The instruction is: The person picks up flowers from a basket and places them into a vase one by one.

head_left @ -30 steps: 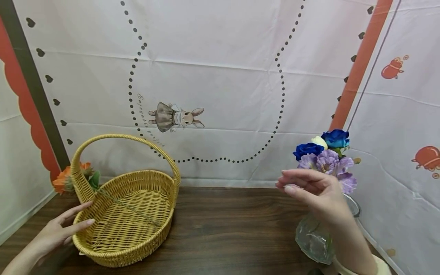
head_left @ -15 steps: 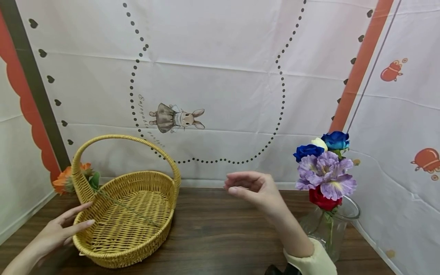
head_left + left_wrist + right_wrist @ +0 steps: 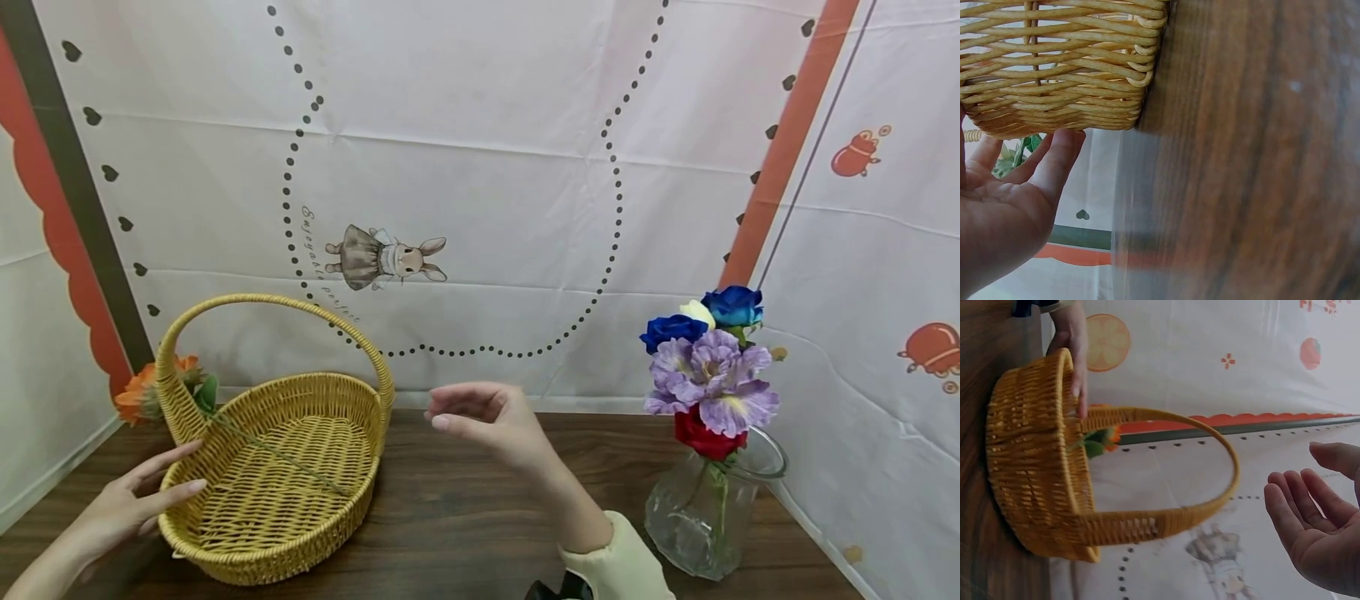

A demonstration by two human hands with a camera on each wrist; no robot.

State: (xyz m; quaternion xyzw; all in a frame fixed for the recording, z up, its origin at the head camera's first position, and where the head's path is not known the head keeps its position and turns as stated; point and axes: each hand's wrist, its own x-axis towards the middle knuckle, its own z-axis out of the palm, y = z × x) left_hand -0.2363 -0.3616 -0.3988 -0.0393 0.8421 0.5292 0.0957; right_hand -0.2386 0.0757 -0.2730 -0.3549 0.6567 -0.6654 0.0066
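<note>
My left hand (image 3: pixel 112 512) holds the left rim of a yellow wicker basket (image 3: pixel 273 562), thumb and a finger over the edge. In the left wrist view, other fingers (image 3: pixel 1060 159) touch the outer wall. An orange artificial flower (image 3: pixel 138 392) lies across the basket, its head outside the left side and its thin green stem (image 3: pixel 281 457) over the inside. My right hand (image 3: pixel 495 421) is raised over the table right of the basket, fingers loosely bent and holding nothing. The right wrist view shows its palm (image 3: pixel 1329 544) facing the basket handle (image 3: pixel 1225 456), apart from it.
A clear glass vase (image 3: pixel 697 533) stands at the right with blue roses (image 3: pixel 675 332), a cream flower, a purple flower (image 3: pixel 708 375) and a red rose (image 3: pixel 708 433). A printed cloth (image 3: pixel 480 208) hangs behind the dark wooden table (image 3: pixel 450 517).
My right hand has moved left from in front of the vase to near the basket, uncovering the vase and red rose. My left hand and the basket have stayed put.
</note>
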